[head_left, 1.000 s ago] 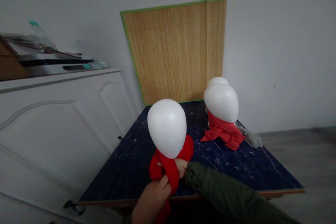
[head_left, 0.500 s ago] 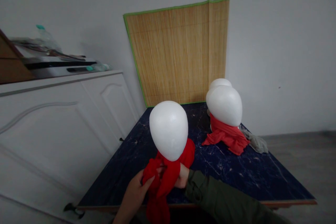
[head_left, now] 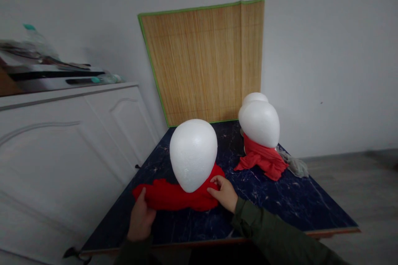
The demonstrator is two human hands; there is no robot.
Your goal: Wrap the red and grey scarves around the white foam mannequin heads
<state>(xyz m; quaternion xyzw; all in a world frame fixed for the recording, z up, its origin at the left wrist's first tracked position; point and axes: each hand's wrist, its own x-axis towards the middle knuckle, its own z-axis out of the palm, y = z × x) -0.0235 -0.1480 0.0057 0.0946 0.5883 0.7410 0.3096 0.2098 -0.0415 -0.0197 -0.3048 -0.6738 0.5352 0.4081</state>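
A white foam mannequin head (head_left: 193, 153) stands on the dark blue marbled table, with a red scarf (head_left: 174, 196) around its base. The scarf stretches out to the left in front of the head. My left hand (head_left: 141, 217) grips the scarf's left end, thumb on top. At the right of the head, my right hand (head_left: 224, 192) pinches the scarf between thumb and fingers, close to the neck. The neck itself is hidden behind the head and cloth.
Farther right stands another white foam head (head_left: 261, 123) with a coral-red scarf (head_left: 263, 159), a further white head (head_left: 255, 97) behind it. Grey cloth (head_left: 295, 165) lies at the table's (head_left: 280, 211) right edge. A bamboo mat (head_left: 205, 62) hangs on the wall; white cabinets (head_left: 62, 153) flank the left.
My left hand has moved left, drawing the bunched scarf out sideways from the front of the head. My right hand has come up to the scarf at the head's right. The view has shifted slightly.
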